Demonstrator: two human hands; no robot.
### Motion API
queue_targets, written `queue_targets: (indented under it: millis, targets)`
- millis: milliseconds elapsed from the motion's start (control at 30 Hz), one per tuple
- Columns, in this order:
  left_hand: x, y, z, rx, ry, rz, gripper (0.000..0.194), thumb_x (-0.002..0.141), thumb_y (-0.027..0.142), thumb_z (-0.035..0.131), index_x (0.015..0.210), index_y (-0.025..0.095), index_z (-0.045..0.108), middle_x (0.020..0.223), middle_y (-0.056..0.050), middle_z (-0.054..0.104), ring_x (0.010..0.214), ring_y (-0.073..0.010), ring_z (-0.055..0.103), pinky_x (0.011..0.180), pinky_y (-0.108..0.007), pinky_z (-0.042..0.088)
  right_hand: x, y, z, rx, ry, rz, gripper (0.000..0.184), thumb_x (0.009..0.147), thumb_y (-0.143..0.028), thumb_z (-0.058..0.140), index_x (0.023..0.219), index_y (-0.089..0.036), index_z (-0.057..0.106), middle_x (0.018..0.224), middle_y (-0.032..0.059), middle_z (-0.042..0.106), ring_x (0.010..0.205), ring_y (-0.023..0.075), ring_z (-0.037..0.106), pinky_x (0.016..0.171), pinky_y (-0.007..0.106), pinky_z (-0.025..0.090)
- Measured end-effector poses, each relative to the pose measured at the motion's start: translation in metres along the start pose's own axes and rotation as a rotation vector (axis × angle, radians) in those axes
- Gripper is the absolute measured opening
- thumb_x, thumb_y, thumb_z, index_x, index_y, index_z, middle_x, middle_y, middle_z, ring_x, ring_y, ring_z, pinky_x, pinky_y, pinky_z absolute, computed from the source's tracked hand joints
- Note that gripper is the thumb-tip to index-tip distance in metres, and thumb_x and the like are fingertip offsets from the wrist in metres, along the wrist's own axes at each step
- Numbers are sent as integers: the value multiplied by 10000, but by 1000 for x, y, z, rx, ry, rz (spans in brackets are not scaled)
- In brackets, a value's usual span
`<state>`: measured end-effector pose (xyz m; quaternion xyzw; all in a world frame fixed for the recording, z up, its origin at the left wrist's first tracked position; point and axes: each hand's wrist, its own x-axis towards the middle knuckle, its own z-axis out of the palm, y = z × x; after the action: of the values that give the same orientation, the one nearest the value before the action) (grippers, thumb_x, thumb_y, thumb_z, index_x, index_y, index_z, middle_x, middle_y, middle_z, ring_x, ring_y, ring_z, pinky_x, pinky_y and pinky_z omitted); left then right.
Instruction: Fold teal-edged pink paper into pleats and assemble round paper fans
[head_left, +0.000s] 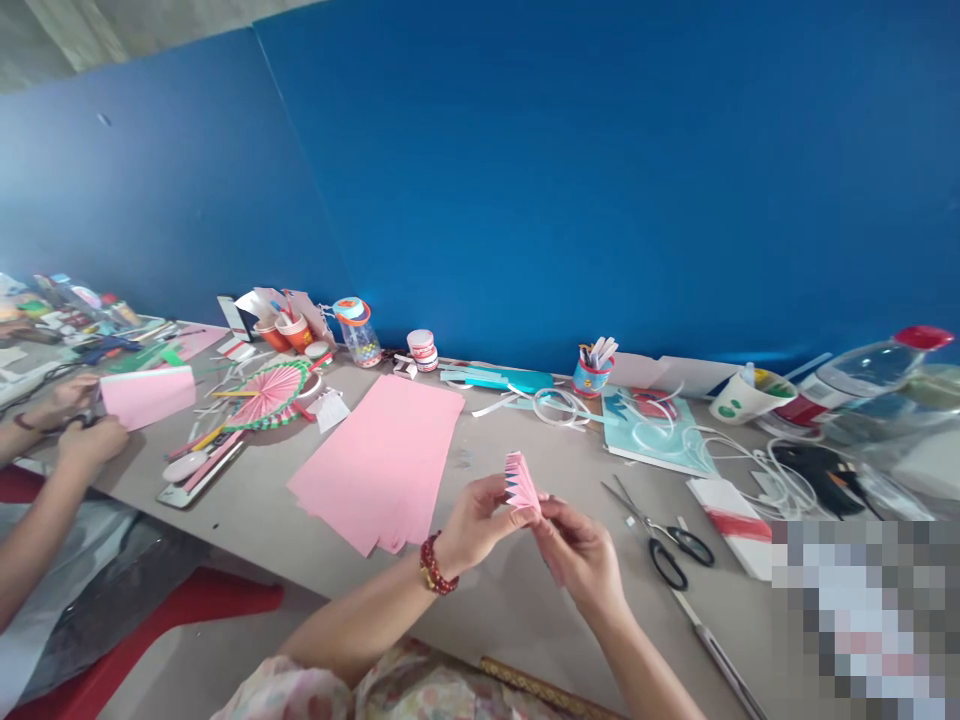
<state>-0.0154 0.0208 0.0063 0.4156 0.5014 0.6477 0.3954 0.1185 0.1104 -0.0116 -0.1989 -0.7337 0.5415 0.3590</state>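
Closed on pleated pink paper (520,484) with left hand (484,520), pinching near its base with right hand (583,552). Rising from between the fingertips, long axis tipped slightly left, fanned end nearer left hand. Farther left, pink sheets (394,445).

One camera, worn on your head—looks forward and down from above your lap. It faces over the table (480,455) to the blue wall (570,170), which fills most of the upper frame. Your left hand (480,515) and right hand (581,550) sit close, low and just right of centre; your forearms enter from below. Wide view—another person's hands (94,440) show at far left. Lower right corner pixelated, contents unreadable.
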Motion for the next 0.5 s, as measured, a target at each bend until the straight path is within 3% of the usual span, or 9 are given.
queue_targets:
  millis: [133, 333, 500]
  targets:
    - [0, 2, 5, 22, 83, 34, 201, 858, 337, 674, 804, 166, 767, 951, -89, 756, 973, -261, 687, 885, -383, 528, 1, 2, 1, 8, -23, 28, 226, 883, -399, 623, 817, -214, 735, 750, 40, 713, 765, 198, 685, 731, 275, 527]
    - [-4, 2, 10, 8, 146, 49, 178, 857, 319, 674, 847, 179, 784, 961, -83, 764, 964, -266, 699, 881, -389, 540, 0, -2, -2, 8, -51, 116, 274, 859, -449, 637, 842, -203, 756, 679, 37, 701, 756, 220, 690, 647, 252, 524]
    - [-9, 1, 15, -23, 186, 56, 180, 863, 322, 669, 829, 186, 782, 952, -77, 763, 944, -250, 699, 883, -375, 534, -1, -10, -3, 19, -84, 123, 292, 859, -465, 635, 862, -201, 760, 766, 46, 733, 763, 212, 694, 667, 248, 522]
